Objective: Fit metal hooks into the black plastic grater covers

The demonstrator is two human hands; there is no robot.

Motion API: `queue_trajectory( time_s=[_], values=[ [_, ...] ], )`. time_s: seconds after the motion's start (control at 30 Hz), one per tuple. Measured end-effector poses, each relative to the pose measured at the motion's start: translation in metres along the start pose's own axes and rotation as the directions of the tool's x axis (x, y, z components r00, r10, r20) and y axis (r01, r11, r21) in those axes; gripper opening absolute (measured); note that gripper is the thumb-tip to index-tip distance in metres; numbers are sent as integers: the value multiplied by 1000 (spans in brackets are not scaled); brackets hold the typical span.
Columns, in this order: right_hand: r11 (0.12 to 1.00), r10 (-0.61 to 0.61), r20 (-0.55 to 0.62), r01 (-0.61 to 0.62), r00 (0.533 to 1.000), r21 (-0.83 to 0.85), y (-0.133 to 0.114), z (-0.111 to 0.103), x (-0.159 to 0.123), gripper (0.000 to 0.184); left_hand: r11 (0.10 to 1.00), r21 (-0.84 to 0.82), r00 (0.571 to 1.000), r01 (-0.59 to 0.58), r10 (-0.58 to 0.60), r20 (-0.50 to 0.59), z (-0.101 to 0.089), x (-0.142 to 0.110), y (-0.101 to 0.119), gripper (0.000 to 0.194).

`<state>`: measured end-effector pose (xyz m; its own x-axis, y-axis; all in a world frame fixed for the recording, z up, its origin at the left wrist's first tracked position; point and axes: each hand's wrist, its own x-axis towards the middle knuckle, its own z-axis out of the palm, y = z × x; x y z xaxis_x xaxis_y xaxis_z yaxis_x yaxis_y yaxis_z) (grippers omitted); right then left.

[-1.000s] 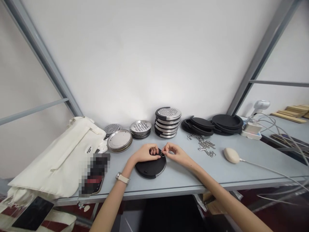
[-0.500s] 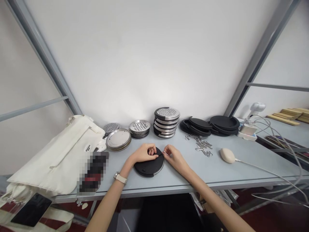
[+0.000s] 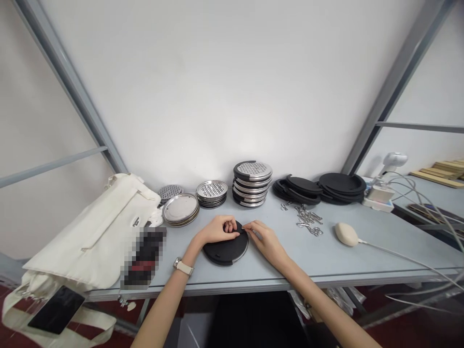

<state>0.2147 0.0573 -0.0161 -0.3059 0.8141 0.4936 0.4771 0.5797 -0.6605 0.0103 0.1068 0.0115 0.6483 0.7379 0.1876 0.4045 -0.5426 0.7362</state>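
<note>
A round black holder with a silver strip along its lower right edge lies flat on the table in front of me. My left hand rests on its upper part, fingers curled in and thumb stretched along the top, gripping it near the far edge. At that same edge, my right hand pinches a small shiny metal piece, apparently a clip; the fingertips mostly hide it. Several loose metal clips are scattered farther right.
Behind stand a stack of black-rimmed grater discs, bare grater discs and plain metal discs. Black holders are piled at the back right. A white bag lies left; a cream corded device sits right.
My right fingertips have shifted slightly up and left, over the holder's edge, with the small metal piece. My left hand stays in place. The whole view has shifted a little.
</note>
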Motion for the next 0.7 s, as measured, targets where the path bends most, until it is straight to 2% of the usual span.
queue_trajectory(
  time_s=[0.17,0.33,0.5,0.7],
  values=[
    [1000,-27,-21,27,999,-6,4,1,0,16,1000,-18,1000,-21,21,2,0,0,-2,16],
    [999,-36,-18,35,999,-17,10,6,1,25,999,-32,999,-31,31,7,0,0,-4,17],
    [1000,-16,12,16,1000,-24,12,8,1,27,999,-16,1000,-29,29,5,0,0,-6,17],
    [998,53,35,-52,998,-38,7,5,-1,20,998,-38,999,-41,41,17,1,0,-8,21]
  ],
)
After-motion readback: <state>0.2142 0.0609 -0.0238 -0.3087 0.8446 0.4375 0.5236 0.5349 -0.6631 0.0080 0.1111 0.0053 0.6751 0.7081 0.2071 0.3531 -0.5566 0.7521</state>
